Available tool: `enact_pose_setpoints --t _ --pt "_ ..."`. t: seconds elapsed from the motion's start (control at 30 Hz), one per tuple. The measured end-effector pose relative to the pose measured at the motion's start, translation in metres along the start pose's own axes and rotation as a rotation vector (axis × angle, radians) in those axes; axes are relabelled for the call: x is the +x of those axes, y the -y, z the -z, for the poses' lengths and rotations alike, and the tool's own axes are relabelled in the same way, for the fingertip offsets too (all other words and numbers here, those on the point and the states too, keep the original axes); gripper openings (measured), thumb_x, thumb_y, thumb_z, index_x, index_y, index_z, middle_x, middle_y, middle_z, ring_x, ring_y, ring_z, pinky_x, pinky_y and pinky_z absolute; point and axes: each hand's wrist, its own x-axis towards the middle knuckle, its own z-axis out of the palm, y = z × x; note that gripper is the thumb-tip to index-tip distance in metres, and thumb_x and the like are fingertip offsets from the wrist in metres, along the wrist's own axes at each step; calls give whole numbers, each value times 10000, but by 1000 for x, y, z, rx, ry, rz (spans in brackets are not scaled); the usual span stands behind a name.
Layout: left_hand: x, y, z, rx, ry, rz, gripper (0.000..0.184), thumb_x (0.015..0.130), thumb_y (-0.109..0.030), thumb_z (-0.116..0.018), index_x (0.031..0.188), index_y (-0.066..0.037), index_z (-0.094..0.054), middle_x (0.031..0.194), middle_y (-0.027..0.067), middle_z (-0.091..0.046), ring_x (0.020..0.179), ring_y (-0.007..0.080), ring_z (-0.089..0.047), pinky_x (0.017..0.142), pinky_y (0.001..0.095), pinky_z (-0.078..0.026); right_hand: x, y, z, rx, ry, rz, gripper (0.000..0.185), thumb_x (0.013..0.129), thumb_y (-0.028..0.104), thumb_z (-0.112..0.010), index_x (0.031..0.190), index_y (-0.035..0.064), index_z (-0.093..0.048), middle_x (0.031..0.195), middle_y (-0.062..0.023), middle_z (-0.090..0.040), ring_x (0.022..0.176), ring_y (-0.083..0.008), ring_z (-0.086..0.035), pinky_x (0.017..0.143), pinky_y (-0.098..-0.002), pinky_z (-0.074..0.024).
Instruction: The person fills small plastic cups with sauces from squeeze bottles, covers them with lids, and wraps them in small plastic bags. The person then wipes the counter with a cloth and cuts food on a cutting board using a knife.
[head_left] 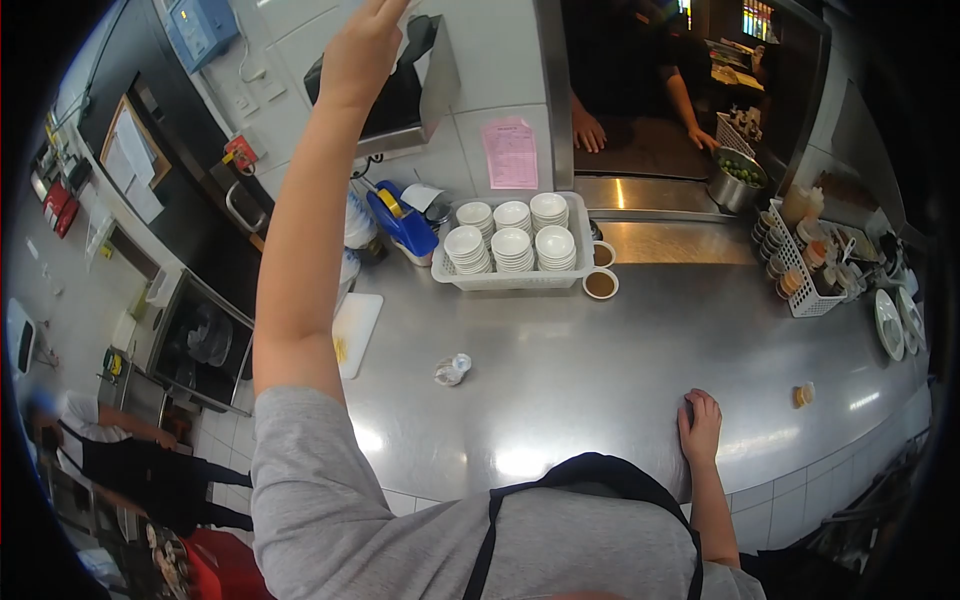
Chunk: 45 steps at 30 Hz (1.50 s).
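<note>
My left hand [362, 60] is raised high in front of the metal and black holder [425, 95] on the tiled wall; its fingertips run out of the top of the view, so what they hold is hidden. On the front part of the steel counter [560, 370] rests my right hand [701, 425], fingers lying on the surface, with no held object visible. A small clear-wrapped item [453, 370] lies left of centre. Stacks of small white bowls [512, 247] fill a white basket [520, 280] at the back.
Two cups of brown sauce [600, 284] stand beside the basket. A blue tape dispenser [408, 228] and white cutting board [355, 335] are left. At right are a condiment basket [808, 300] and small tub [803, 395]. A person's hands [590, 133] show beyond the pass window; another person [130, 450] stands left.
</note>
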Motion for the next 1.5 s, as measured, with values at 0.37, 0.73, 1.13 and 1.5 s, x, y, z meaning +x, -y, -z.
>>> enact_pose_setpoints --t 0.37,0.73,1.13,1.5 --pt "5 3 -36 -12 433 141 438 764 -29 -526 1171 -182 -470 906 151 -633 852 353 -605 723 444 -478 1 -2 2 43 -6 -8 283 762 125 -601 1030 67 -532 1142 -95 -523 1088 -294 -462 951 -407 -334" --pt "-37 -24 -30 -91 273 194 448 773 -220 -641 1202 -219 -512 986 113 -641 896 294 -613 737 401 -483 0 -9 -1 88 -3 -11 290 742 120 -625 1015 73 -540 1143 -86 -525 1100 -284 -455 970 -414 -320" --pt "-237 174 -56 -75 -188 884 320 756 -204 -639 979 13 -566 917 168 -603 887 318 -591 770 378 -452 2 -7 -2 77 20 -12 285 745 108 -627 1012 70 -537 1147 -85 -523 1100 -285 -458 965 -410 -323" --pt "-315 148 -116 73 -159 1189 507 772 -279 -656 1123 37 -470 1079 216 -473 1002 368 -489 871 391 -408 7 -3 -3 54 52 -26 278 752 99 -618 1016 63 -537 1146 -101 -526 1083 -300 -471 939 -406 -342"
